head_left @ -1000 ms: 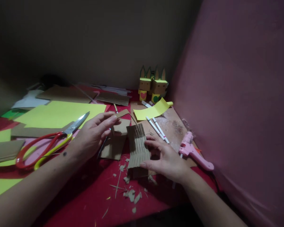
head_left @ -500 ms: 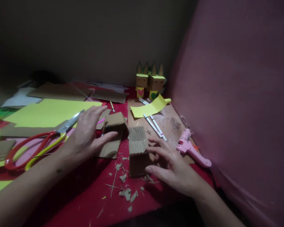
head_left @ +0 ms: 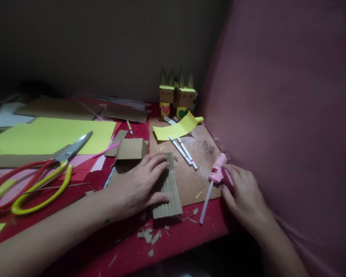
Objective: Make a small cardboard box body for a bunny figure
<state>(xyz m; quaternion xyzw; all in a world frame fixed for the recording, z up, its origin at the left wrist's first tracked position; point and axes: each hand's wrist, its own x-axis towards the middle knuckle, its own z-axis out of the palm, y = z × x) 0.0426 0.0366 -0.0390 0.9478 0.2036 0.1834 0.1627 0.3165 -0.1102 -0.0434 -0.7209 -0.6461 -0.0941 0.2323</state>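
My left hand (head_left: 138,182) is on a piece of corrugated cardboard (head_left: 171,192), with fingertips and thumb over its left side. My right hand (head_left: 243,196) is wrapped around the handle of a pink hot glue gun (head_left: 219,169). A clear glue stick (head_left: 207,202) juts from the back of the gun toward the table's front edge. Just behind my left hand sits a folded cardboard box shape (head_left: 131,149). The gun's nozzle end lies by a cardboard board (head_left: 187,192); part of the handle is hidden by my fingers.
Large scissors (head_left: 65,156) lie open on the left among yellow paper (head_left: 83,125) and cardboard sheets. White markers (head_left: 180,150) and a curled yellow strip (head_left: 175,130) rest on the board. Several cardboard figures (head_left: 167,96) stand behind. Paper scraps (head_left: 148,234) litter the red tabletop. A pink wall borders the right.
My right hand has moved right from the corrugated cardboard and taken hold of the glue gun, which is now turned. My left hand has moved right onto the corrugated piece, which now looks flatter.
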